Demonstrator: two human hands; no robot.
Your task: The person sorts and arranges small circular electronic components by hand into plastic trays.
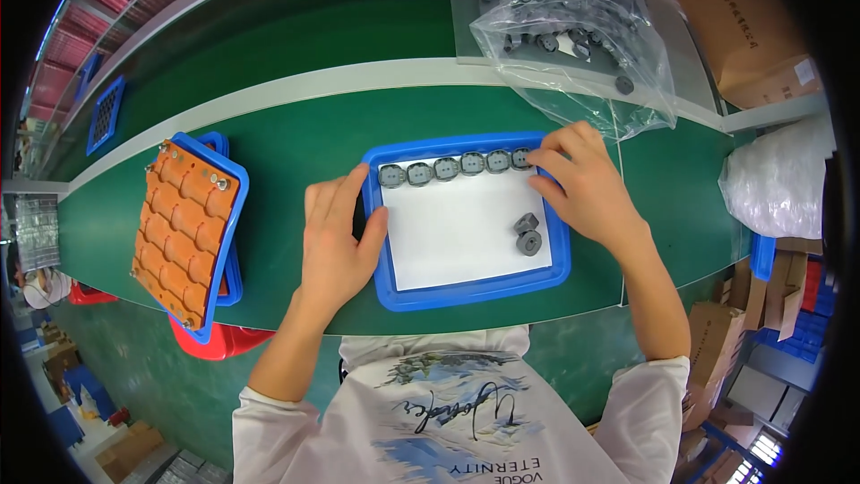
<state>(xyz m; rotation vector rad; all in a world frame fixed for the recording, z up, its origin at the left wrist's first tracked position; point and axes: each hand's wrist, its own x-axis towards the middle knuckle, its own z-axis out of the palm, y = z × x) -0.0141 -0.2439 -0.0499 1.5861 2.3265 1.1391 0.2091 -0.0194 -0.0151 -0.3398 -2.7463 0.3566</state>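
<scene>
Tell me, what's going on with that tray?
Someone's left hand rests at the left rim of a blue tray. Their right hand is at the right end of a row of six grey parts along the far side. Two more parts sit together nearer the person.

A head-worn fisheye looks down over the green worktable (pixel 273 206).

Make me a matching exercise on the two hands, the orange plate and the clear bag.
1. Left hand
2. Right hand
3. Orange plate
4. Clear bag

A. Upper right, holding many dark grey pieces
B. At the right end of the row of grey parts
C. Far left, on another blue tray
D. At the white-lined tray's left edge

Pairs: 1-D, 2-B, 3-C, 4-A
</scene>
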